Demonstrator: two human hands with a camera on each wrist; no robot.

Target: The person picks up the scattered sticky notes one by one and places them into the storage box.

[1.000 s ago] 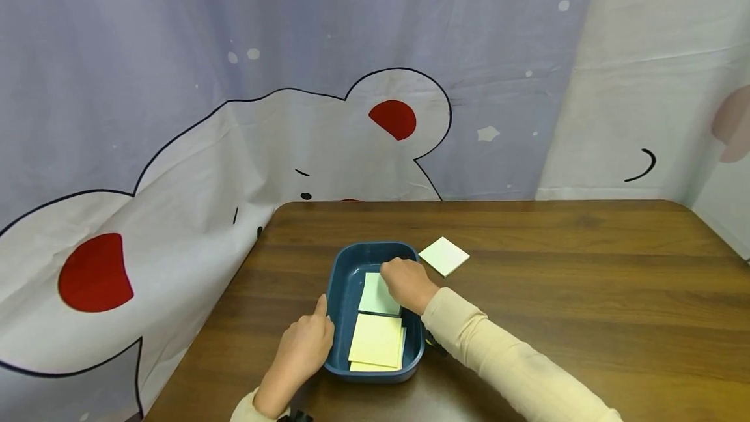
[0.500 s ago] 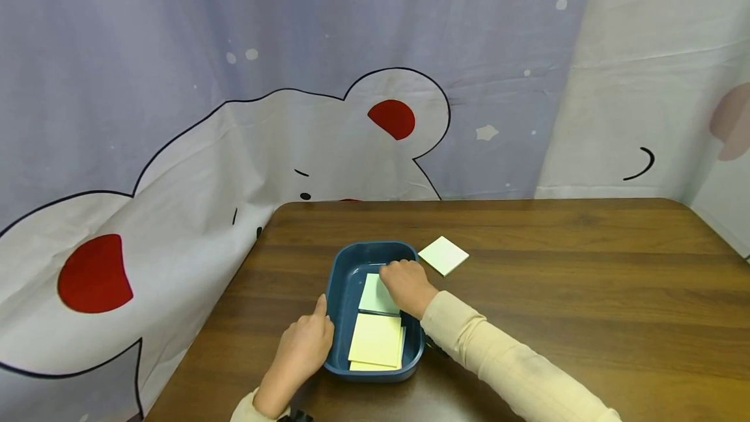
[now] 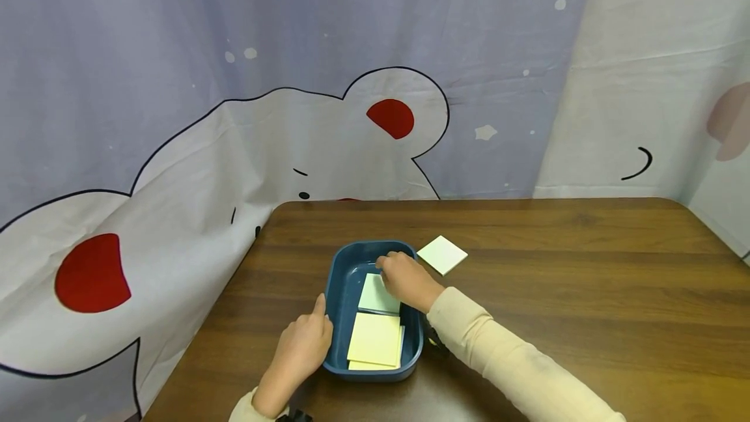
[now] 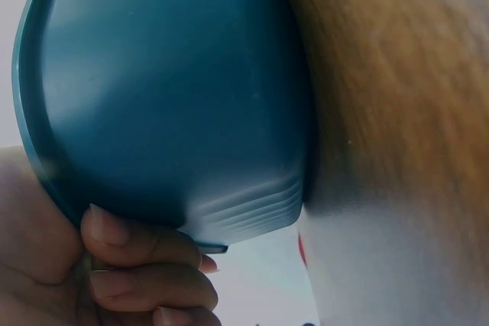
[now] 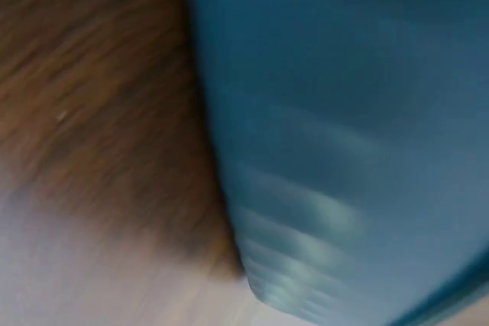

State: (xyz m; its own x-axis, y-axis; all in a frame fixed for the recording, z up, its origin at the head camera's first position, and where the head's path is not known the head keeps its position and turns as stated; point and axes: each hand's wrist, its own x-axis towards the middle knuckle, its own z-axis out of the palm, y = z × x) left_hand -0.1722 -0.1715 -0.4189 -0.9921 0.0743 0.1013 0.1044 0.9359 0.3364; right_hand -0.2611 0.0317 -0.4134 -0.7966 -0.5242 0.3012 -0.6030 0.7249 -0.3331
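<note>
A dark blue plastic tub [image 3: 342, 292] stands on the table in the head view. My left hand [image 3: 301, 344] holds its left side, the index finger lying along the rim; in the left wrist view, curled fingers [image 4: 145, 246] rest against the outer wall. My right hand [image 3: 410, 281] reaches over the right rim, partly covering a pale green sticky note pad [image 3: 374, 295] inside. Its fingertips are mostly hidden, and I cannot tell whether they hold anything. Nearer me in the tub, a yellow sticky note pad [image 3: 374, 338] overlaps other pads. The right wrist view shows only the blurred tub wall [image 5: 321, 135].
Another pale green sticky note pad [image 3: 442, 254] lies on the wooden table [image 3: 586, 298], just beyond the tub's right far corner. A patterned curtain [image 3: 498, 70] hangs behind the table.
My right hand has lifted slightly toward the tub's far end, and its fingers look less tightly curled. The left hand, tub and pads have stayed put.
</note>
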